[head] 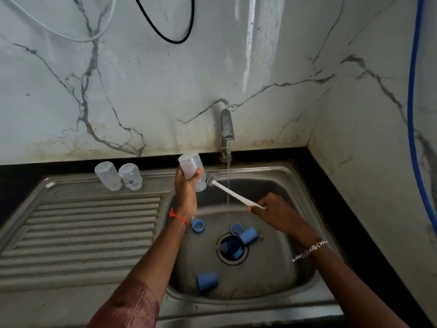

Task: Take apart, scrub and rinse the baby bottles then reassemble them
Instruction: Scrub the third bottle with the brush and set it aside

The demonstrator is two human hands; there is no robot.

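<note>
Nearest me, a maroon fabric sleeve (132, 304) covered the left forearm. Just on the near side of the round steel drain (218, 250), a blue plastic cap (207, 281) lay on its side. A blue screw ring (198, 225) lay beyond the drain to its left.

Farther beyond the drain and to its right, I had the right hand (272, 209) pinching the tail of the long white bottle brush (236, 196), bristles aimed up-left. Opposite, up-left of the drain, the left hand (185, 188) had fingers and thumb curled round the clear plastic baby bottle (192, 170), with its base up and its mouth down-right. The bristles sat at that mouth, but the handle lay much flatter than the bottle's steep axis. I judged the two needed lining up before the brush would go in.

Farthest beyond the drain, the grey metal tap (227, 125) ran.
</note>
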